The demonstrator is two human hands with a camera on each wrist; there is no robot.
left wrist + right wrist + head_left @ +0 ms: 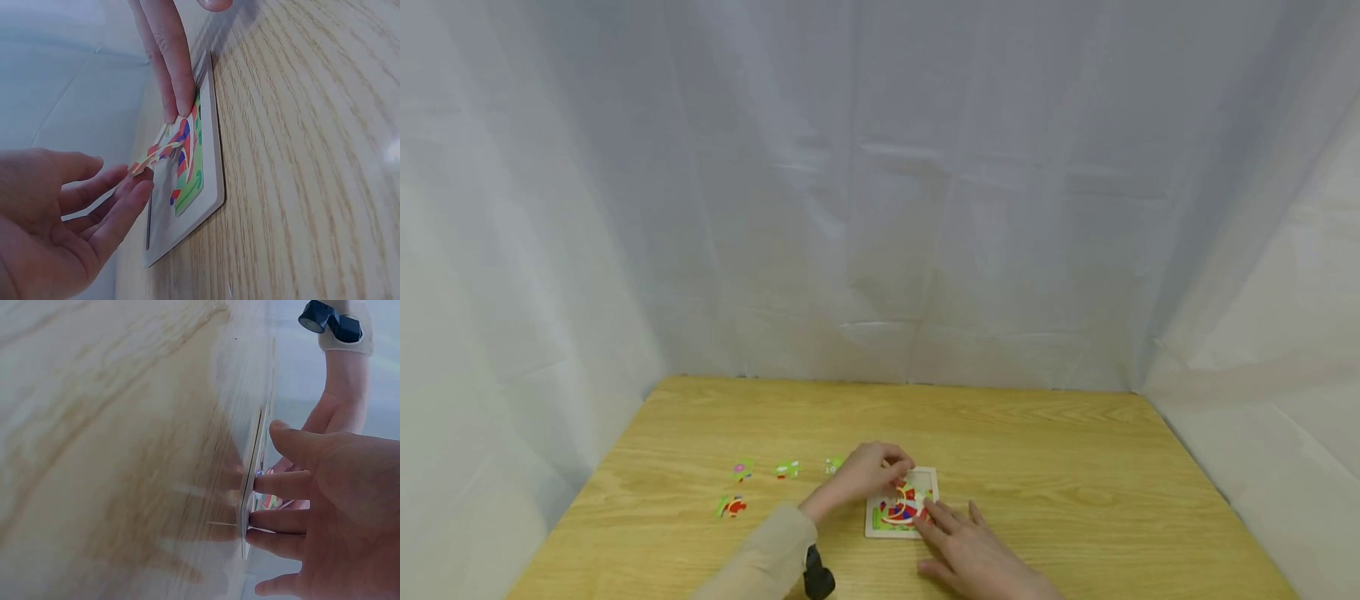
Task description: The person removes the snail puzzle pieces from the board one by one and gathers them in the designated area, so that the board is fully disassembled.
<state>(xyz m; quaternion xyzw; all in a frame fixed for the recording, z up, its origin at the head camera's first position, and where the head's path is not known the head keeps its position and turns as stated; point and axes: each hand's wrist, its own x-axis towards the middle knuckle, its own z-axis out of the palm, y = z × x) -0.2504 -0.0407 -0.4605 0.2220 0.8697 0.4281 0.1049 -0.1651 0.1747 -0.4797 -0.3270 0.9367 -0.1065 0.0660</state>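
A jigsaw tray puzzle with a pale frame (872, 531) lies on the table between the hands, partly filled with red, blue and green pieces. Over its upper left part, my left hand (865, 468) pinches a red and cream puzzle piece (147, 164) between fingertips and thumb. This piece is tilted, and its far end overlaps the assembled pieces in the left wrist view. My right hand (966, 550) has its fingers extended, with fingertips on the tray's right side. Part of the tray is hidden beneath the hands.
Loose puzzle pieces lie left of the tray: a green one with a pink spot (742, 469), a green and white one (787, 469), a red and green one (734, 506), and another green one (832, 465) beside the left wrist. White curtains (910, 208) surround the wooden table (1075, 467).
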